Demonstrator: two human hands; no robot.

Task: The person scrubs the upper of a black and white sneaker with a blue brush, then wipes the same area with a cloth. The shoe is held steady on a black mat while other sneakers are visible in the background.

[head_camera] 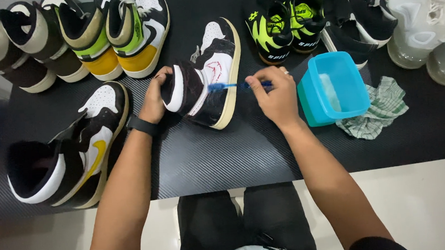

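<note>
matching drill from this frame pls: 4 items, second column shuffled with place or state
Items:
1. toothbrush
2. blue tub
3. checked cloth
4. black and white sneaker

Places or states:
A. lies crumpled at the tub's far side from the hands
B. held at the heel by the left hand
C. open, beside the right hand
D. held in the right hand, bristles against the shoe

Pairs: 1-D, 2-C, 3-A, 4-B
</note>
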